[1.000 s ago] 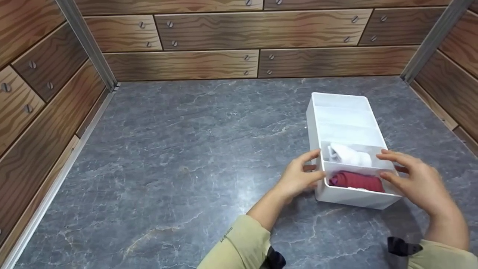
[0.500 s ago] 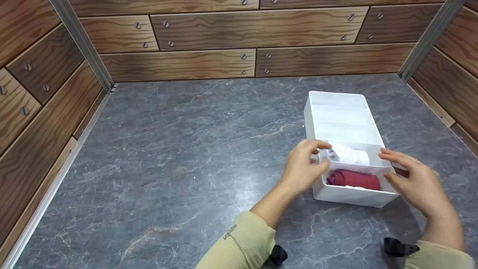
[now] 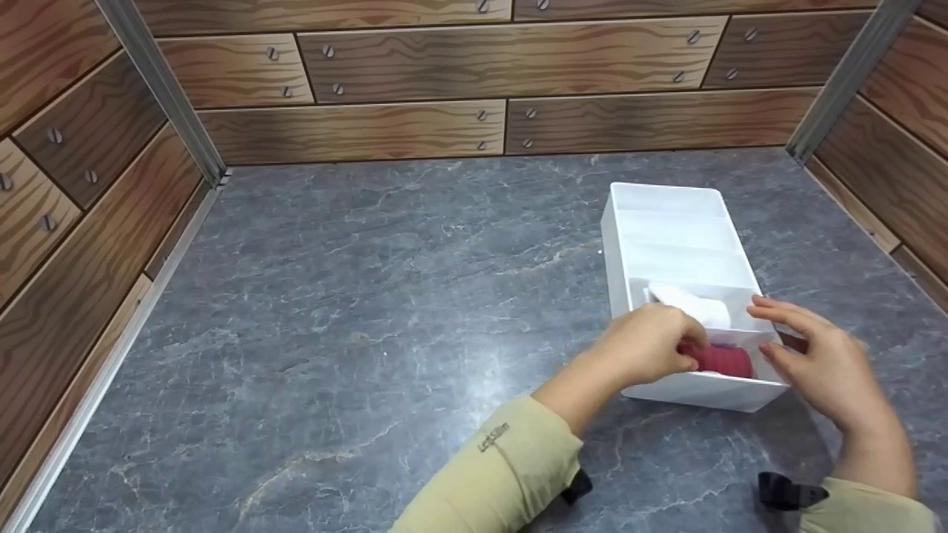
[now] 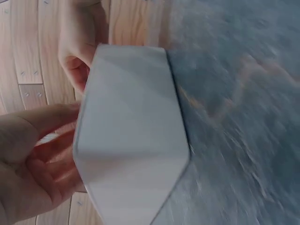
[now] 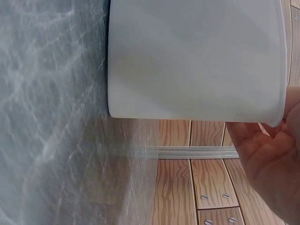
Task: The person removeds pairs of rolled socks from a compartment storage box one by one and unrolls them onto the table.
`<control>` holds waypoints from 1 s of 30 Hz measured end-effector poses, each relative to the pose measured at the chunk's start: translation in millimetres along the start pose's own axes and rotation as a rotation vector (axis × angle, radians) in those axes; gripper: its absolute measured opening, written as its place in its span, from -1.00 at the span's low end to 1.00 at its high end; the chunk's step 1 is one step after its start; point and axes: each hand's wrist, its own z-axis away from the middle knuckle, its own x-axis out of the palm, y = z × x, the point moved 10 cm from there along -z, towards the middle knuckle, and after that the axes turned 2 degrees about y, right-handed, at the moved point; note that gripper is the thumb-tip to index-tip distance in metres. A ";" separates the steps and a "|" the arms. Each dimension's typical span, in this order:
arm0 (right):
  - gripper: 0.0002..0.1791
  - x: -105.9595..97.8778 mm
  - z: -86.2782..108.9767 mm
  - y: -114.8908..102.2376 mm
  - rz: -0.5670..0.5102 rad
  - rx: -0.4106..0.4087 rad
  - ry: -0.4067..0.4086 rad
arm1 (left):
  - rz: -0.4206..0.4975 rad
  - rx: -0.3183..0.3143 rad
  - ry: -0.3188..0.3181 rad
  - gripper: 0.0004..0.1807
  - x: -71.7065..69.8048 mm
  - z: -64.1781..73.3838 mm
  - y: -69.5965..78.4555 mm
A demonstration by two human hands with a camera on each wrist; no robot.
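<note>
In the head view a white divided box (image 3: 670, 222) stands on the right side of the table. A red rolled cloth (image 3: 729, 361) lies in its nearest compartment, and a white folded cloth (image 3: 700, 307) in the one behind. My left hand (image 3: 652, 344) reaches over the box's left rim and pinches the left end of the red roll, covering that end. My right hand (image 3: 826, 355) holds the box's right rim, with fingertips over the edge and other fingers outside. Both wrist views show mostly the box's plain outer walls (image 4: 126, 103), which hide the cloths.
The farther compartments of the box show bare white floors. A grey marbled tabletop (image 3: 355, 296) spreads to the left, enclosed by wood-patterned walls (image 3: 415, 63) with metal corner posts (image 3: 174, 96). Black wrist straps (image 3: 791, 491) sit near both sleeves.
My left hand has left the box's left rim, passed by the white cloth and come down onto the red roll in the nearest compartment. The right hand stays at the right rim.
</note>
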 end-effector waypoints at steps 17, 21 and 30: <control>-0.55 -2.0 -3.0 -0.5 0.002 0.009 0.010 | -0.196 0.103 -0.075 -0.82 12.5 -13.4 17.6; -0.55 -1.6 -3.7 -2.1 0.007 0.004 0.015 | -0.144 0.059 -0.081 -0.86 13.3 -14.3 11.8; -0.56 -1.8 -3.2 -1.4 0.011 0.009 0.021 | -0.200 0.078 -0.057 -0.83 18.8 -17.7 7.0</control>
